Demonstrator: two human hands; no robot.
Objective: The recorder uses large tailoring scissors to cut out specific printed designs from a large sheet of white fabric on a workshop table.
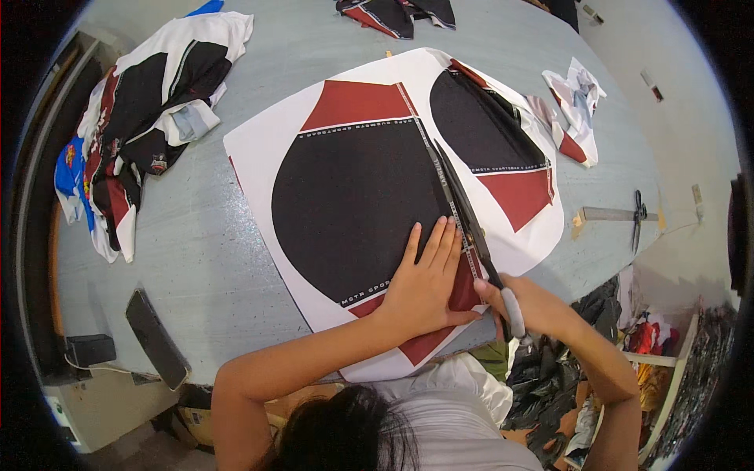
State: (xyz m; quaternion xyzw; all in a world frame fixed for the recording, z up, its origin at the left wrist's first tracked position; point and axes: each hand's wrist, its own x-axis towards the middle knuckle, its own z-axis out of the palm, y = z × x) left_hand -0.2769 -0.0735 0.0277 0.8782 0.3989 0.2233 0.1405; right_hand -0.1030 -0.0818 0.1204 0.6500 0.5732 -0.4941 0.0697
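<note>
A white fabric sheet (256,169) printed with black and dark red garment panels lies across the table. My left hand (424,286) rests flat on the lower part of the large black panel (353,196), fingers spread, the fingertips close to its right edge strip. My right hand (536,304) is closed around the pale-wrapped handle of long fabric scissors (465,220). Their dark blades point away from me along that strip, slightly parted at the tips. To their right, a second black and red panel (514,192) is partly folded and wrinkled.
Printed cloth pieces (149,118) are heaped at the left. A phone (155,337) and a small black box (90,350) sit near the left front edge. At the right are a scrap (577,110), a flat metal ruler (609,214) and more scissors (638,220). Black plastic (550,392) lies below the table.
</note>
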